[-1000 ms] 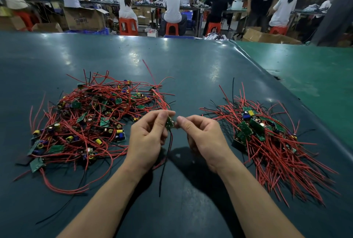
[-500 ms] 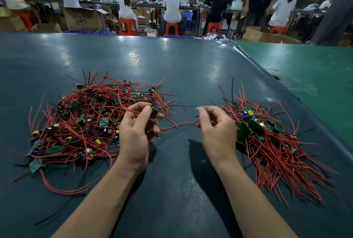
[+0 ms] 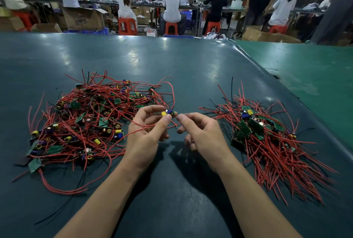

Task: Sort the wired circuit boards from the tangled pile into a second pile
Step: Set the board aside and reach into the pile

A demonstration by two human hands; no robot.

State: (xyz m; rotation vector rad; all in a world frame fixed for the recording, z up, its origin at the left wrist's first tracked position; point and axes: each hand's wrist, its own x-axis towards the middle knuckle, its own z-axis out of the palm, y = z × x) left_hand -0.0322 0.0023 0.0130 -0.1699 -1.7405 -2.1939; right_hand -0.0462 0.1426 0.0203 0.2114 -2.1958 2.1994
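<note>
A tangled pile of small green circuit boards with red and black wires lies on the left of the dark green table. A tidier second pile, its wires fanned toward me, lies on the right. Between them my left hand pinches a small board with a yellow and a blue part, lifted off the table; its red wires loop up and trail back into the tangled pile. My right hand sits just right of that board, fingers curled, its fingertips beside a red wire; whether it grips the wire is unclear.
A lighter green table adjoins on the right along a raised seam. Beyond the far edge, several people sit on orange stools at workbenches, with cardboard boxes on the floor.
My left hand has lifted a board out of the tangled pile toward the middle. My right hand has come back left from the second pile to meet it.
</note>
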